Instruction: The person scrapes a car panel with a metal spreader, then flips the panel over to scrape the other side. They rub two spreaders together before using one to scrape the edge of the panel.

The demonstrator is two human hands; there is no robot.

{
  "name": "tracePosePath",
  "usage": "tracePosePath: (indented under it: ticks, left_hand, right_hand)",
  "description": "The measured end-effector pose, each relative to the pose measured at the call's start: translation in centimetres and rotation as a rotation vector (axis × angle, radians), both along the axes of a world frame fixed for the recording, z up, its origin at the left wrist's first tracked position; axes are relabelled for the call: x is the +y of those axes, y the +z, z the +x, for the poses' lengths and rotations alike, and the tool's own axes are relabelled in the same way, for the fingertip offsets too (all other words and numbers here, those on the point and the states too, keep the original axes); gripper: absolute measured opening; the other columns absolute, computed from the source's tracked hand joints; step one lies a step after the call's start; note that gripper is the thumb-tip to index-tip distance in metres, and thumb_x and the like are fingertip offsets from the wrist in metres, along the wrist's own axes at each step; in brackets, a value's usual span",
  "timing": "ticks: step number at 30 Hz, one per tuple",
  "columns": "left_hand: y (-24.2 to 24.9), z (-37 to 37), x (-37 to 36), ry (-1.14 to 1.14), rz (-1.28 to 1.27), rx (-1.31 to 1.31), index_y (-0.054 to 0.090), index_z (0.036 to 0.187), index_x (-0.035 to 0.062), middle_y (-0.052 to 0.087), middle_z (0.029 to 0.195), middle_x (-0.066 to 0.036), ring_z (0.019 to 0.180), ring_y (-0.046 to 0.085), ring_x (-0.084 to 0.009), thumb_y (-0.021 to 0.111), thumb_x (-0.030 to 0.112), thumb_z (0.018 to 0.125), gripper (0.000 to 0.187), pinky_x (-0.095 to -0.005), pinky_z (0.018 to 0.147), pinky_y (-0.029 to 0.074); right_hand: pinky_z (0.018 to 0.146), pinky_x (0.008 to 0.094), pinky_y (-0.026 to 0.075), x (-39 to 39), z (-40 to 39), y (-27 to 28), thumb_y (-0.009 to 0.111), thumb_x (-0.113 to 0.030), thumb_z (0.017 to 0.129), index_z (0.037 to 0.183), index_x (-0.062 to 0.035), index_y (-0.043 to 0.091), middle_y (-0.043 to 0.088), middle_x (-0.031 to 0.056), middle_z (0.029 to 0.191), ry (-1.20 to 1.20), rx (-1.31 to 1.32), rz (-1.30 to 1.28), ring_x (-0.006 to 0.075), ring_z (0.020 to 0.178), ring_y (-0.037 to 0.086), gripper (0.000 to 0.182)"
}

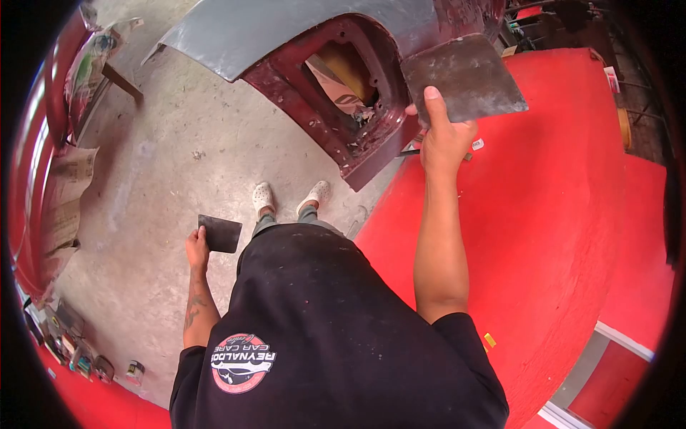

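My left hand, low beside my left leg, pinches a small dark rectangular plate by its edge. On the other side, my right hand is raised with a larger dark flat plate in its grip, the thumb lying on top. Pale smudges mark that plate's face. It overlaps the right edge of a car body panel in this view. The panel is grey on top and maroon around a large opening, through which brown cardboard shows.
A red wall runs along my right. Concrete floor lies under my feet in pale clogs. At the left stand red car parts and masking paper. Cans and several small items sit at the lower left.
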State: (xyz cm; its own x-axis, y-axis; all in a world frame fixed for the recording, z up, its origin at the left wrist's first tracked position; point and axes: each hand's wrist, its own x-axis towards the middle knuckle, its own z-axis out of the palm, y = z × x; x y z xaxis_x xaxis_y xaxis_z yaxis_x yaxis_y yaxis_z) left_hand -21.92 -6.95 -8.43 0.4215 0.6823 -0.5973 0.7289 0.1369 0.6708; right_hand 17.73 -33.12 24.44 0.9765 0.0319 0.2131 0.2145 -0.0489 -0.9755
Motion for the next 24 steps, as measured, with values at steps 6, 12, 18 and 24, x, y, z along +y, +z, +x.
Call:
tracePosePath:
  ticks: [6, 12, 18, 24]
  left_hand:
    - [0.6, 0.5, 0.2, 0.000, -0.003, 0.007, 0.059, 0.074, -0.0014, 0.049, 0.058, 0.000, 0.052, 0.044, -0.0083, 0.053, 0.029, 0.098, 0.040, -0.0293, 0.047, 0.037]
    - [0.8, -0.2, -0.7, 0.033, -0.022, 0.011, 0.060, 0.075, -0.0020, 0.050, 0.058, 0.000, 0.050, 0.044, -0.0085, 0.054, 0.028, 0.098, 0.039, -0.0293, 0.045, 0.038]
    - [-0.1, -1.1, -0.9, 0.040, -0.030, 0.027, 0.061, 0.076, -0.0027, 0.052, 0.060, -0.001, 0.052, 0.045, -0.0086, 0.054, 0.028, 0.097, 0.039, -0.0297, 0.047, 0.039]
    - [-0.6, -1.0, -0.5, 0.031, -0.020, 0.023, 0.062, 0.078, -0.0034, 0.052, 0.061, -0.001, 0.055, 0.045, -0.0086, 0.054, 0.029, 0.098, 0.039, -0.0292, 0.049, 0.039]
  right_hand:
    - [0.049, 0.0245, 0.039, 1.1, 0.3, 0.2, 0.071, -0.015, 0.085, 0.089, 0.0002, 0.064, 0.067, 0.0076, 0.074, 0.042, -0.036, 0.031, 0.0118, 0.059, 0.060, 0.017]
    - [0.054, 0.0268, 0.050, 1.8, 0.6, 0.4, 0.068, -0.007, 0.087, 0.093, 0.0050, 0.063, 0.066, 0.0077, 0.083, 0.070, -0.009, 0.009, 0.0142, 0.062, 0.062, 0.014]
    - [0.051, 0.0246, 0.041, 2.4, 0.7, 0.3, 0.069, -0.011, 0.086, 0.091, -0.0005, 0.062, 0.065, 0.0058, 0.077, 0.048, -0.061, 0.014, 0.0125, 0.058, 0.060, 0.014]
    - [0.051, 0.0247, 0.046, 2.5, 0.7, 0.5, 0.068, -0.008, 0.087, 0.092, 0.0029, 0.061, 0.066, 0.0062, 0.079, 0.046, -0.060, 0.009, 0.0129, 0.057, 0.060, 0.014]
